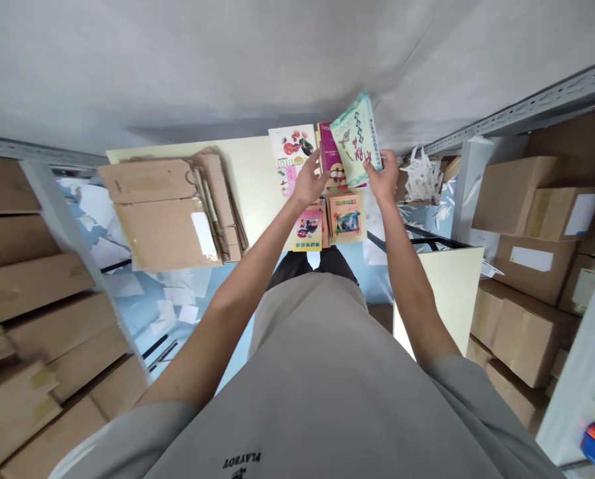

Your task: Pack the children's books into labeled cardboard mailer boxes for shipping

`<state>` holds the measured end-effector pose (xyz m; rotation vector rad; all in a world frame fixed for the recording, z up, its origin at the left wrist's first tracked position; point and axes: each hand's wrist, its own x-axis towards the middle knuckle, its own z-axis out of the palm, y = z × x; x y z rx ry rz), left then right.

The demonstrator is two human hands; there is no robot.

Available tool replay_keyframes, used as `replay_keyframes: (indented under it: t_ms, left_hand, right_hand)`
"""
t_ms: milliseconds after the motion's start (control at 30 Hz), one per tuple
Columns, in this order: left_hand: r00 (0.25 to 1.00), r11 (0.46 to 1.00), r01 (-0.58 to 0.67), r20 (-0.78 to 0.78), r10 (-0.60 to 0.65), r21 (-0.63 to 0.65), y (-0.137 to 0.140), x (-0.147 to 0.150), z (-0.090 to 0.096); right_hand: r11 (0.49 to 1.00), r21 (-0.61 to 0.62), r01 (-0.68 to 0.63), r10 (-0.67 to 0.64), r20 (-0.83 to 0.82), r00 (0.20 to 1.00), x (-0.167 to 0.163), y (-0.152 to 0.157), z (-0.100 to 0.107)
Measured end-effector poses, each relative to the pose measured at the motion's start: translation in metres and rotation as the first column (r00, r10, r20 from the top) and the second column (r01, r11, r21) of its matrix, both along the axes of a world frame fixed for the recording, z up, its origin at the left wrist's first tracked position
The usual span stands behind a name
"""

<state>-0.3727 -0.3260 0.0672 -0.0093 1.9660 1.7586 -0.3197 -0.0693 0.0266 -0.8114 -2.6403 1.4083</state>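
My right hand (383,174) grips a thin green-and-white book (352,143) by its lower right edge, thumb on the cover; the book is tilted up off the pile. Beneath it, partly covered, lies a purple book (333,154). Between the purple book and a white book with vegetables on its cover (293,150) is my left hand (310,178), thumb and fingers apart, resting at their edges. Nearer my body lie a pink-and-yellow book (308,228) and an orange-bordered book (346,216) with a picture on the front.
Flattened cardboard boxes (157,219) lie on the left part of the pale table (252,173). Paper strips fill a box (423,176) on the right. Shelves of cartons (531,256) stand on both sides. Paper scraps (180,299) litter the blue floor.
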Motion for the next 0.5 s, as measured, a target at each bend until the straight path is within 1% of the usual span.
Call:
replay_keyframes:
  t_ms: [67,133,167,200,233,267,333,367,400,433,467,500]
  left_hand:
    - [0.979,0.994,0.067,-0.187,-0.082,-0.083,0.002,-0.003,0.028]
    - [0.906,0.977,0.118,-0.383,-0.178,-0.175,-0.001,-0.01,0.055]
    - [0.865,0.969,0.13,-0.454,-0.214,-0.21,-0.006,-0.015,0.066]
    - [0.835,0.962,0.14,-0.495,-0.242,-0.235,-0.013,-0.019,0.075]
    - [0.825,0.955,0.155,-0.498,-0.265,-0.252,-0.021,-0.022,0.081]
    - [0.836,0.949,0.179,-0.468,-0.286,-0.259,-0.032,-0.024,0.084]
    - [0.894,0.947,0.217,-0.34,-0.29,-0.238,-0.057,-0.022,0.086]
    - [0.926,0.953,0.213,-0.267,-0.267,-0.213,-0.07,-0.018,0.085]
    - [0.951,0.963,0.19,-0.208,-0.229,-0.188,-0.084,-0.013,0.085]
    - [0.968,0.974,0.154,-0.171,-0.182,-0.165,-0.098,-0.007,0.085]
    - [0.979,0.984,0.111,-0.153,-0.133,-0.142,-0.111,0.0,0.087]
    - [0.985,0.991,0.07,-0.147,-0.087,-0.114,-0.124,0.007,0.09]
  right_hand:
    - [0.998,0.015,-0.066,0.066,-0.048,0.997,-0.011,-0.017,0.04]
    - [0.986,0.025,-0.165,0.166,-0.065,0.984,-0.022,-0.034,0.088]
    - [0.971,0.02,-0.238,0.239,-0.058,0.969,-0.025,-0.042,0.112]
    - [0.943,0.009,-0.331,0.331,-0.063,0.941,-0.027,-0.05,0.135]
    - [0.908,-0.003,-0.418,0.417,-0.079,0.906,-0.027,-0.058,0.156]
    - [0.875,-0.009,-0.484,0.482,-0.091,0.872,-0.025,-0.066,0.176]
    - [0.822,0.003,-0.57,0.567,-0.115,0.816,-0.016,-0.079,0.206]
    - [0.814,0.032,-0.58,0.58,-0.121,0.806,-0.01,-0.085,0.217]
    - [0.82,0.076,-0.567,0.572,-0.13,0.81,-0.003,-0.09,0.225]
    - [0.841,0.127,-0.526,0.54,-0.143,0.829,0.004,-0.095,0.23]
    - [0.872,0.166,-0.461,0.486,-0.167,0.858,0.01,-0.098,0.231]
    - [0.905,0.18,-0.386,0.418,-0.201,0.886,0.017,-0.102,0.229]
